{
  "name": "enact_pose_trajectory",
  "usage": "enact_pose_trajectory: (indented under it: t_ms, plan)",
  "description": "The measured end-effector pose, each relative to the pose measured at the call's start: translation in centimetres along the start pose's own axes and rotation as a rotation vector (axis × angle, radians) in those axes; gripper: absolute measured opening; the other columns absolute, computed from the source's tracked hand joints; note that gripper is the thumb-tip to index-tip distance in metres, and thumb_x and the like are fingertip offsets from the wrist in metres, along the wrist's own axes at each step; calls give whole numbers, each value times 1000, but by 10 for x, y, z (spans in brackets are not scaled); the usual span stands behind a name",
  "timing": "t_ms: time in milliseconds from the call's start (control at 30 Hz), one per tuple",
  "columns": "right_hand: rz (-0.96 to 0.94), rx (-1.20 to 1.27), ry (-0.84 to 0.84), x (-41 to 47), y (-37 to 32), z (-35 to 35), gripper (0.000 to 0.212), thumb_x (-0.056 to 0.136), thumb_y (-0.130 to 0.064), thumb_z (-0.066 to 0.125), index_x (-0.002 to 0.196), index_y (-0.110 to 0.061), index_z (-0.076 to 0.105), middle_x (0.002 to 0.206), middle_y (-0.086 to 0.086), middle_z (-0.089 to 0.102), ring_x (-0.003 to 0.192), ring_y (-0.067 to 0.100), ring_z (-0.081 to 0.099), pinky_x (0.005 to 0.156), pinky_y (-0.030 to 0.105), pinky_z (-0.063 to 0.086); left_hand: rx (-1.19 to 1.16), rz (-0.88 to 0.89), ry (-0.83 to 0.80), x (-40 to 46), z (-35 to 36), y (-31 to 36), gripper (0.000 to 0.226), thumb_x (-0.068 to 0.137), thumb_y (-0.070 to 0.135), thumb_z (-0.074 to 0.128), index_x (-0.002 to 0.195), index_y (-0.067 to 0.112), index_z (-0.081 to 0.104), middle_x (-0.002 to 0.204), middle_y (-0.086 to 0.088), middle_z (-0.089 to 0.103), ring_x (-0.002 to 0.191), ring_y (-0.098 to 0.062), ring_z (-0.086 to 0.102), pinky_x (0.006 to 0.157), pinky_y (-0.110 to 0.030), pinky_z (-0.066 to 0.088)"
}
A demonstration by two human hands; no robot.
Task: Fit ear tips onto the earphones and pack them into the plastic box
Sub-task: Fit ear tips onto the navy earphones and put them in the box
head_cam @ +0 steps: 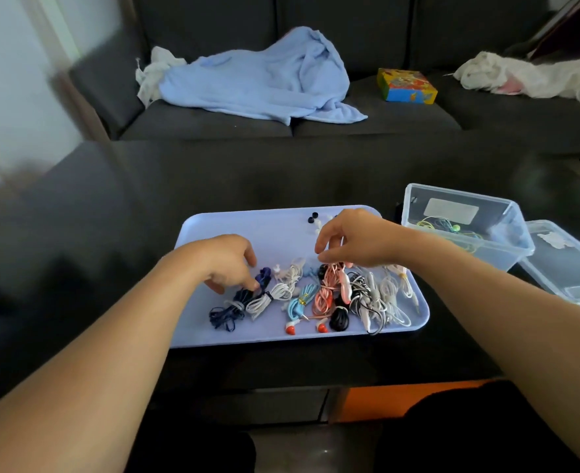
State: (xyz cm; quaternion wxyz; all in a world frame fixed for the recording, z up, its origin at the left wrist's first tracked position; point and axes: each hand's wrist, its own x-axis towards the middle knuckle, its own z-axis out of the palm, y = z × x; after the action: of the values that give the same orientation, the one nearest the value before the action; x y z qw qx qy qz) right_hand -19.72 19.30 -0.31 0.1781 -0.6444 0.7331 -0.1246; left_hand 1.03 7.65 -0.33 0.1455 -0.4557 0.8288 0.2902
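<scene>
- The left hand (229, 262) reaches down onto the tray (247, 230); its fingers (251, 285) curl onto the navy earphones (244, 300), pinching the bundle at its far end, likely to lift it out for fitting.
- The right hand (346, 238) hovers with fingers bent, tips drawn together just above the pink earphones (326, 295); whether they pinch the cord or something small I cannot tell.
- Loose ear tips (312, 218), dark and pale, lie just beyond the right fingers at the tray's far edge, probably kept apart from the cords so one can be picked singly.
- Nearer the person than both sets of fingers, coiled bundles lie side by side across the tray: white, light blue, black, striped, plus two red buds (290, 329). Tied coils keep the cords from tangling.
- The box (466, 203) stands open on the table, to the right of the right fingers, within easy reach for packing. It holds a yellow-green set (452, 228); most sets are not yet packed.
- Its lid (561, 264) lies beside it, farther right.
</scene>
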Motion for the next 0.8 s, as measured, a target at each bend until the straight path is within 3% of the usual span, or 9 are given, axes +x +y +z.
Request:
enact_pose_trajectory:
  t_ms: [100,300,400,467,600,700,800]
  plan:
    - [4,12,23,6,-2,4,15,90,-28,73,101,-18,77,80,-4,72,65,6,64,68,23,52,-80,-2,-29,-1,2,-7,48,83,29,80,123,22,53,107,-5,64,82,-19,72,74,-35,63]
    - [35,24,177,16,-2,6,12,90,-26,71,93,-17,78,73,-7,68,61,6,60,62,21,51,-31,27,-54,-7,6,-5,52,80,23,83,122,22,53,101,-5,67,81,-20,70,70,-31,61]
    - [62,44,199,20,3,6,12,90,-28,72,93,-18,78,76,-3,71,60,7,62,68,29,57,-80,47,-22,-8,4,-6,30,88,16,71,117,14,63,91,-5,64,75,-20,64,64,-28,58]
    - [89,63,217,24,6,6,11,90,-28,72,92,-19,78,76,-3,72,62,11,66,69,33,61,-220,54,12,-7,0,-7,19,94,12,60,112,9,66,92,-6,60,75,-19,62,61,-26,59]
    - [166,168,354,29,14,2,11,92,-21,68,91,-15,78,75,1,73,62,14,68,67,31,62,-614,24,103,-4,-8,-7,28,98,4,44,115,4,66,91,-7,66,74,-17,60,52,-24,54]
    - [266,308,513,33,24,0,13,95,-16,65,91,-17,77,77,0,73,61,8,65,58,22,56,-1034,-22,120,-2,-14,-4,38,95,-1,34,112,5,68,90,-9,73,62,-16,63,48,-21,48]
    - [355,487,600,36,30,-1,15,98,-16,62,94,-18,75,81,0,72,64,10,65,55,19,54,-1501,-9,26,-8,-20,2,38,95,-4,32,107,-2,68,88,-15,69,52,-18,58,47,-21,50]
